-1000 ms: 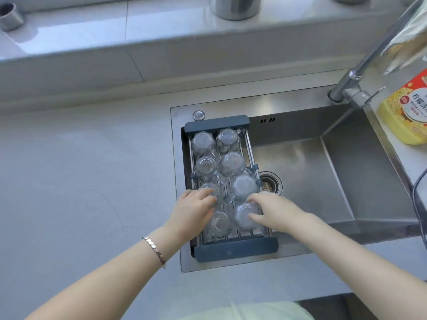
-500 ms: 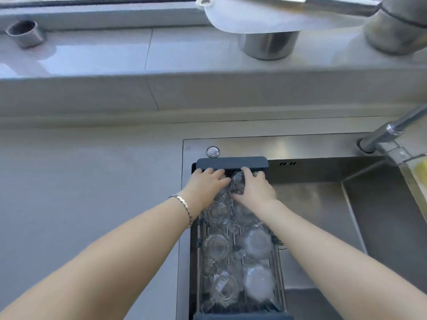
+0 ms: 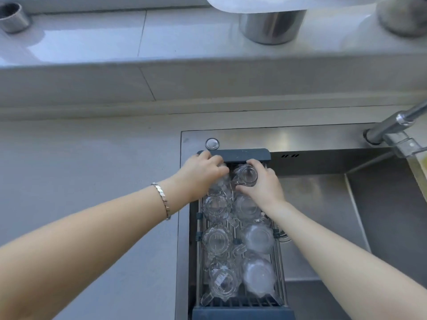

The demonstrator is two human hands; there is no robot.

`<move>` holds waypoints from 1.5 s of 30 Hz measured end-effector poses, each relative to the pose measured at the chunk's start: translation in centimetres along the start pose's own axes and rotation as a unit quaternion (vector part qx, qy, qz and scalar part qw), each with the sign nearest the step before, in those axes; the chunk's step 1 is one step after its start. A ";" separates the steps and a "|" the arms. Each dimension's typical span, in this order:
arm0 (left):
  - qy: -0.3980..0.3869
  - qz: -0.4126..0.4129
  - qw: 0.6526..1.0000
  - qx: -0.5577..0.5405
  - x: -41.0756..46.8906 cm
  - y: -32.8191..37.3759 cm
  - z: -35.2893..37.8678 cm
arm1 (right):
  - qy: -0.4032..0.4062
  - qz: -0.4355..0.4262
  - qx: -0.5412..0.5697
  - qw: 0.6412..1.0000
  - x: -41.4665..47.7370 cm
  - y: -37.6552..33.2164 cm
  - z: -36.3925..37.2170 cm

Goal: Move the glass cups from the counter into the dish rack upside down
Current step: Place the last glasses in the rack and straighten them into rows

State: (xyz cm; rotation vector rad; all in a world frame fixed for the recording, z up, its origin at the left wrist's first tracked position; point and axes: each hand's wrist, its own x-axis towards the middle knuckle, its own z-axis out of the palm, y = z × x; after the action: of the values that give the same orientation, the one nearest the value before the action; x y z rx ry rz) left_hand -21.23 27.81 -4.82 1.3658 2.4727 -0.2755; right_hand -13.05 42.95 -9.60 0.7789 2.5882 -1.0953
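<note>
A dark blue dish rack (image 3: 245, 154) spans the left side of the steel sink and holds several clear glass cups in two rows, bottoms up. My right hand (image 3: 263, 183) grips the far right cup (image 3: 247, 175) at the rack's back end. Over the far left cup (image 3: 220, 181) lies my left hand (image 3: 203, 176), covering most of it, fingers curled around it. Nearer cups, such as one at the front left (image 3: 223, 280) and one at the front right (image 3: 258, 276), stand untouched.
The steel sink basin (image 3: 323, 215) lies right of the rack, with the tap (image 3: 397, 121) at the far right. Grey counter (image 3: 80, 169) stretches left. On the back ledge stand a metal pot (image 3: 270, 26) and a small metal cup (image 3: 13, 17).
Both hands went from the rack's near cups to the two at its far end. The view shifted forward and closer. Since half a second ago the hands barely moved.
</note>
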 end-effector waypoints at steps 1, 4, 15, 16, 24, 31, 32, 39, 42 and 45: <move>0.013 -0.009 1.000 -0.024 -0.5 -0.3 -0.7 | -0.001 0.002 0.020 1.000 -0.1 0.1 -0.2; 0.093 -0.084 0.979 -0.163 -2.1 -1.2 -2.6 | 0.007 0.001 0.068 0.998 -0.6 0.2 -0.5; 0.043 -0.357 0.892 -0.275 0.1 2.8 -1.0 | 0.035 -0.005 0.031 0.999 -1.4 0.5 -1.3; 0.037 -0.359 0.896 -0.259 0.5 2.9 -0.5 | 0.032 -0.007 0.021 0.999 -1.4 0.6 -1.3; 0.036 -0.296 0.937 -0.183 1.8 4.0 3.0 | 0.005 -0.029 -0.067 0.997 -0.9 0.7 -0.8; -0.009 -0.273 0.913 -0.304 1.8 2.2 3.4 | 0.008 -0.027 -0.097 0.995 -0.6 0.5 -0.4; -0.011 -0.267 0.911 -0.314 1.8 2.1 3.4 | 0.009 -0.026 -0.095 0.995 -0.6 0.5 -0.5; -0.025 -0.210 0.957 -0.198 2.3 3.3 2.6 | 0.017 -0.024 -0.059 0.998 -0.9 0.4 -0.5; -0.035 -0.199 0.970 -0.135 2.6 3.0 2.0 | 0.016 -0.030 -0.048 0.998 -0.8 0.2 -0.6; -0.031 -0.197 0.971 -0.129 2.6 2.5 1.8 | 0.009 -0.038 -0.058 0.998 -0.7 0.0 -0.4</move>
State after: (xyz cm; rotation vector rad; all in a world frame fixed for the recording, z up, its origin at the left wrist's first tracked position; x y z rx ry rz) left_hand -20.17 30.66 -7.47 0.7469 2.5998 -0.0731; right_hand -12.50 42.93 -9.04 0.6734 2.6881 -0.9523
